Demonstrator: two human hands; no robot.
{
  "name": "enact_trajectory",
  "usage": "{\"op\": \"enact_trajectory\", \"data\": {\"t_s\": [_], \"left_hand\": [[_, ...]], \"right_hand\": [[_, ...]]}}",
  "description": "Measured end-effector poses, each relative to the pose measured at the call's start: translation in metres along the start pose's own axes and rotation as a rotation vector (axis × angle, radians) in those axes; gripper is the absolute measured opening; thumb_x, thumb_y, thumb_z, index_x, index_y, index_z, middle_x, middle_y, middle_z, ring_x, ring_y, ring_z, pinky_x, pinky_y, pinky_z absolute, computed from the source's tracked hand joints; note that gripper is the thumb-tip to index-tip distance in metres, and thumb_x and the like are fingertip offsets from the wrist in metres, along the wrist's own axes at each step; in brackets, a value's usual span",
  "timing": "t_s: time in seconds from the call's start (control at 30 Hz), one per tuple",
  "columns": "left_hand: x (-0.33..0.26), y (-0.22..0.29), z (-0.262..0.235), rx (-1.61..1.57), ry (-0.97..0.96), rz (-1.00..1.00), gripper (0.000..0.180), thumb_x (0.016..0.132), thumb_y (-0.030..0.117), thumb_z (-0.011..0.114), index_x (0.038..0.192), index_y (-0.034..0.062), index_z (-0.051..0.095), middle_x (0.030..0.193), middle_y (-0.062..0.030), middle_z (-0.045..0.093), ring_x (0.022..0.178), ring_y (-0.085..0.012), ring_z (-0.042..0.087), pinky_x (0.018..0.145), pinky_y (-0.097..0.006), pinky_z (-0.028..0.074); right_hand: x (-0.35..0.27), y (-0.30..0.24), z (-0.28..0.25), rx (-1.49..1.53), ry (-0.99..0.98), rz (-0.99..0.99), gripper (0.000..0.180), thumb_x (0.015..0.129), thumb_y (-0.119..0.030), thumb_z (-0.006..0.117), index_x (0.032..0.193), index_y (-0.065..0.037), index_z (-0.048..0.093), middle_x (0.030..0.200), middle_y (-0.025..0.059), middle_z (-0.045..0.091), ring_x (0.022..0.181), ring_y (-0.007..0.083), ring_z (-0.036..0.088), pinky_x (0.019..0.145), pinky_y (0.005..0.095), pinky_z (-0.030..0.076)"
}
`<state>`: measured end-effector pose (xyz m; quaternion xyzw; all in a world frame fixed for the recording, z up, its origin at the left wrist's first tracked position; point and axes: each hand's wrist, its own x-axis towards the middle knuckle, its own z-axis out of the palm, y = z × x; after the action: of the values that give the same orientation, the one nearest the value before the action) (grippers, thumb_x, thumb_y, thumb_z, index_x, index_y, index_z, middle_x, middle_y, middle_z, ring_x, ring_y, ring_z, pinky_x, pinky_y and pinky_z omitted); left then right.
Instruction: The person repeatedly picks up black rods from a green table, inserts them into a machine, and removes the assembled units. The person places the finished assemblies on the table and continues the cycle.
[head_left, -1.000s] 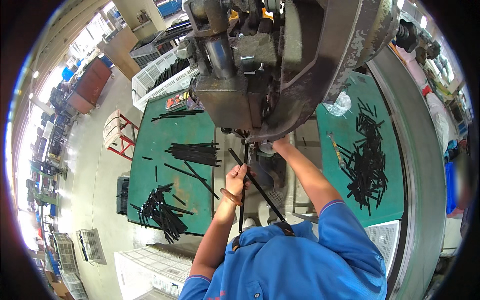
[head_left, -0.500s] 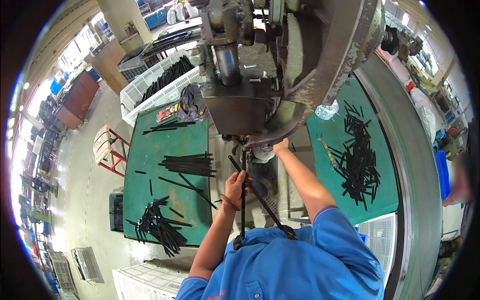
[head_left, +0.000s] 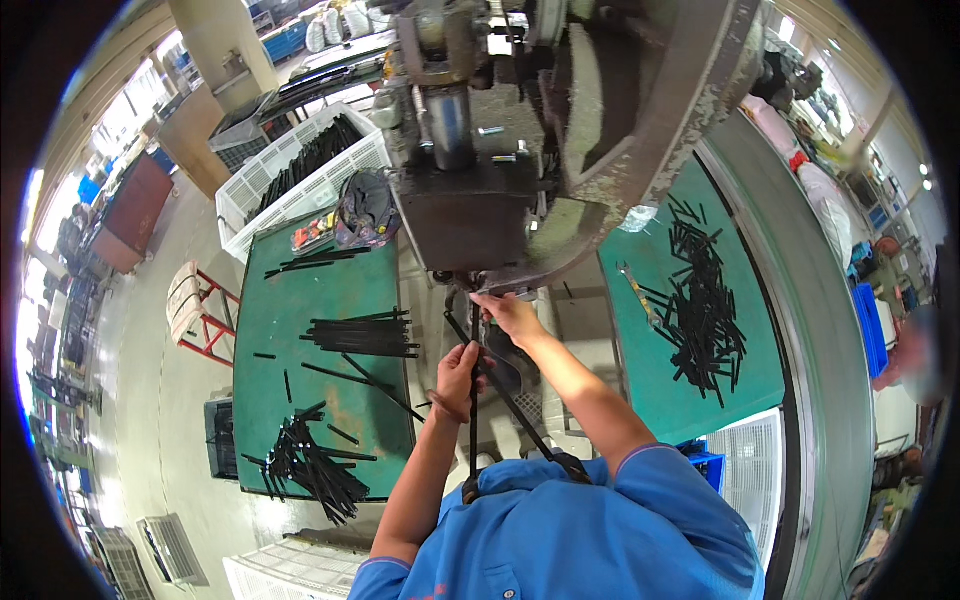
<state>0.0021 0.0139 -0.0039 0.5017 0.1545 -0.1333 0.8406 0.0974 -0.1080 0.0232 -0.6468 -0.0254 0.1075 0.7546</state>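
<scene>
My left hand [head_left: 457, 380] is closed around two long, thin black bars that cross at its fingers. One bar [head_left: 473, 430] runs nearly straight away from my body, its far end below the head of a heavy dark press [head_left: 465, 225]. The other bar [head_left: 526, 425] slants from upper left to lower right, its near end by my waist. At the straight bar's far end, just under the press head, the thumb and fingers of my right hand [head_left: 512, 318] are pinched together. The press partly hides what lies at those fingertips.
On the left green table [head_left: 330, 280] lie a row of black bars [head_left: 362, 334], a heap of joined ones [head_left: 310, 465] and a dark cap [head_left: 366, 208]. A white crate [head_left: 300, 175] of bars stands behind. The right table holds short black pieces [head_left: 705, 300] and a wrench [head_left: 640, 295].
My right hand has come back from beside the press, moving left and nearer, to the straight bar's far end. My left hand keeps its hold on the bars. The whole view has shifted slightly.
</scene>
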Motion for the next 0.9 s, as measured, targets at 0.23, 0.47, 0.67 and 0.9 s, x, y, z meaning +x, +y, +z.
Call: {"op": "enact_trajectory", "data": {"t_s": [0.23, 0.47, 0.67, 0.9], "left_hand": [[0.006, -0.006, -0.001, -0.006, 0.018, 0.017, 0.023, 0.092, 0.029, 0.053, 0.094, 0.0061, 0.057, 0.074, -0.0060, 0.062, 0.044, -0.0080, 0.047, 0.038, -0.021, 0.037], [-0.003, -0.002, 0.001, 0.050, 0.114, -0.001, 0.021, 0.092, 0.029, 0.054, 0.095, 0.0080, 0.058, 0.074, -0.0034, 0.059, 0.048, -0.0060, 0.044, 0.039, -0.017, 0.033], [-0.016, -0.005, 0.011, 0.102, 0.163, -0.017, 0.023, 0.091, 0.030, 0.055, 0.090, 0.0067, 0.057, 0.070, -0.0020, 0.056, 0.046, -0.0068, 0.041, 0.039, -0.019, 0.030], [-0.006, -0.001, 0.016, 0.096, 0.074, 0.072, 0.022, 0.092, 0.032, 0.053, 0.092, 0.0104, 0.055, 0.074, 0.0020, 0.054, 0.047, -0.0036, 0.038, 0.039, -0.017, 0.029]], "right_hand": [[0.015, 0.009, -0.003, 0.254, -0.037, 0.015, 0.014, 0.074, -0.005, 0.067, 0.072, -0.006, 0.054, 0.055, 0.0023, 0.052, 0.045, 0.0120, 0.047, 0.043, 0.0259, 0.037], [-0.018, 0.036, -0.151, -0.048, 0.466, -0.054, 0.004, 0.077, -0.008, 0.062, 0.077, -0.006, 0.058, 0.061, 0.0014, 0.052, 0.053, 0.0113, 0.051, 0.044, 0.0257, 0.039], [-0.189, 0.072, -0.399, -1.166, 1.036, 0.077, 0.010, 0.066, -0.014, 0.064, 0.075, -0.010, 0.063, 0.079, 0.0120, 0.062, 0.075, 0.0318, 0.061, 0.066, 0.0409, 0.051], [-0.173, 0.094, -0.432, -1.424, 0.783, 0.098, 0.010, 0.071, -0.011, 0.059, 0.081, -0.010, 0.059, 0.087, 0.0097, 0.057, 0.086, 0.0300, 0.057, 0.074, 0.0392, 0.048]]}}
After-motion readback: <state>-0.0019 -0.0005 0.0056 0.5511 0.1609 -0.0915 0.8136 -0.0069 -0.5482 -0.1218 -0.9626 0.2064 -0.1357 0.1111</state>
